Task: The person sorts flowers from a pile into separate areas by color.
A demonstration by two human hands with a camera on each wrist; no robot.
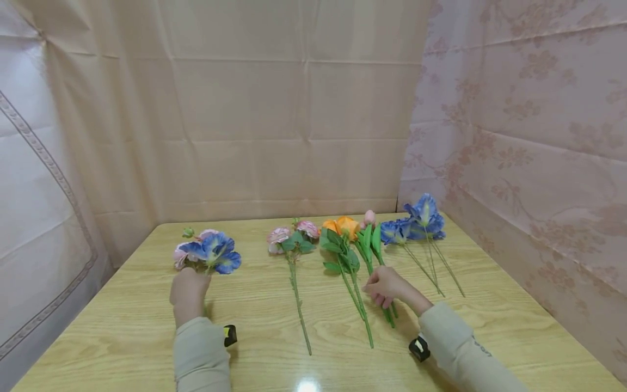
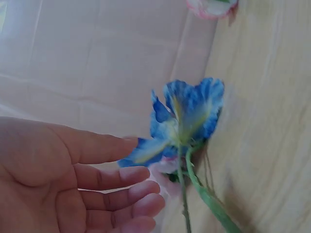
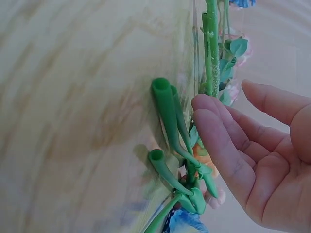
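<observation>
On the left of the table, my left hand (image 1: pixel 189 288) is beside a blue artificial flower (image 1: pixel 219 253). In the left wrist view its fingers are loosely bent and apart from the flower's thin stem (image 2: pixel 183 194). Pale pink blooms (image 1: pixel 180 257) show partly hidden beneath the blue petals. My right hand (image 1: pixel 389 286) hovers over the green stems of pink artificial tulips (image 1: pixel 369 218), hiding part of them. The right wrist view shows its relaxed fingers holding nothing, close to the hollow tulip stem ends (image 3: pixel 161 90).
Between the hands lie a pink flower stem (image 1: pixel 297 291) with two blooms and orange flowers (image 1: pixel 346 226) with green leaves. Several blue flowers (image 1: pixel 425 215) lie at the back right of the wooden table (image 1: pixel 264 326). Curtains (image 1: pixel 245 109) hang behind and at both sides.
</observation>
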